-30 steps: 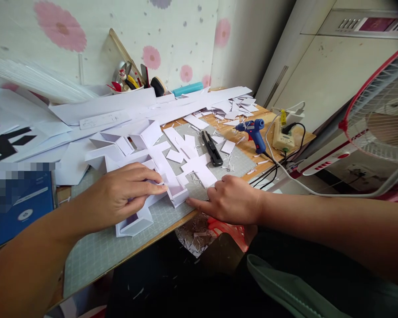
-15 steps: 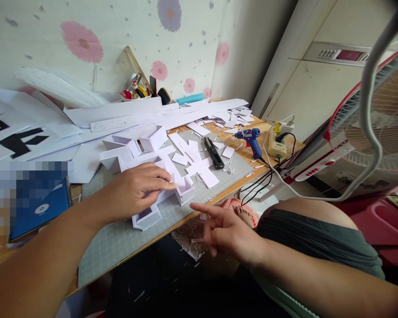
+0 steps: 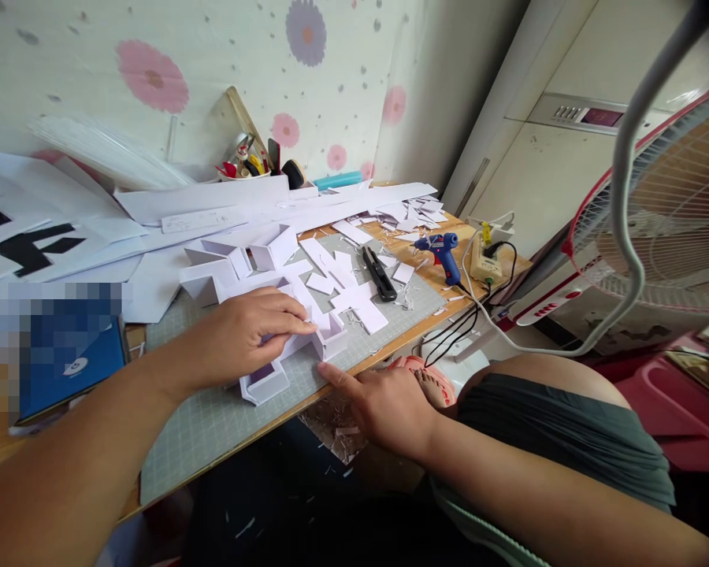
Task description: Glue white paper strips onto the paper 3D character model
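My left hand (image 3: 269,327) reaches over a white foam-board channel shape (image 3: 265,384) with upright walls. Its fingertips are closed together on the inner edge near the shape's right end. My right hand (image 3: 384,402) is at the front edge of the cutting mat (image 3: 194,437), its index finger stretched out to the shape's lower right corner. The other fingers curl under and are partly hidden; nothing shows in that hand. Behind my left hand stand more white walled shapes (image 3: 275,246). Part of the channel shape is covered by my left hand.
A black utility knife (image 3: 379,274) lies among white offcuts (image 3: 363,307). Further right are a blue glue gun (image 3: 442,253), a power strip (image 3: 485,264) with cables, and a fan (image 3: 667,213). A tablet (image 3: 74,362) lies at left; white sheets (image 3: 64,201) are piled behind.
My right hand has moved left and its index finger has come in to the shape's lower right corner. My left hand keeps its place on the shape. The view has shifted slightly.
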Demonstrator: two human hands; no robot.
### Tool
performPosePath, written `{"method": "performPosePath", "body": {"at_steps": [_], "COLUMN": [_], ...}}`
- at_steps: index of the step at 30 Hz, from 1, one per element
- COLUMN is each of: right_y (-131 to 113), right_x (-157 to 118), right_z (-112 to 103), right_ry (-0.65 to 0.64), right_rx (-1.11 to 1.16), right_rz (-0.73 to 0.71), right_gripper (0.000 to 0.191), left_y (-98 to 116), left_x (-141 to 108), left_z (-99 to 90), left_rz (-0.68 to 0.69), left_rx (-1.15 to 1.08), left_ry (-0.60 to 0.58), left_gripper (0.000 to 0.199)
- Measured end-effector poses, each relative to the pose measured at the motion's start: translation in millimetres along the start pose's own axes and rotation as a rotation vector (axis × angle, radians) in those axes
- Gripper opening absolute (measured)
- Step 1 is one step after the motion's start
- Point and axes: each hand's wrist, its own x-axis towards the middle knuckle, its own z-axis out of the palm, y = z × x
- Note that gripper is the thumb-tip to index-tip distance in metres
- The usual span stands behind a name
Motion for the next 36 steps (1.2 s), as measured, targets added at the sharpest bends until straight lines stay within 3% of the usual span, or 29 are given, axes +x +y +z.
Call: {"method": "performPosePath", "body": {"at_steps": [6, 14, 22, 27, 32, 36], "right_y": [9, 16, 10, 8, 6, 7], "right_x": [-3, -4, 1, 3, 2, -4], "right_z": [-5, 0, -12, -12, -9, -5], "right_ry": [-0.007, 0.094, -0.032, -0.047, -0.005, 0.071], "right_rx": [-0.135, -0.057, -0.014, 0.045, 0.115, 0.171], "right_rz": [-0.045, -0.108, -0.074, -0.043, -0.014, -0.098], "right_gripper": [0.063, 0.055, 0.063, 0.065, 0.062, 0.06], "left_y": [0, 1, 1, 1, 0, 0], "left_x": [1, 1, 3, 2, 1, 1], "left_z": [0.0, -1.0, -0.2, -0.7, -0.9, -1.2], "left_rz": [-0.006, -0.015, -0.033, -0.023, -0.008, -0.016], "left_rx": [-0.001, -0.004, -0.02, -0.011, 0.01, 0.011], "left_ry": [-0.002, -0.001, 0.013, 0.003, -0.013, -0.013], "left_gripper": [0.033, 0.033, 0.034, 0.033, 0.034, 0.035]}}
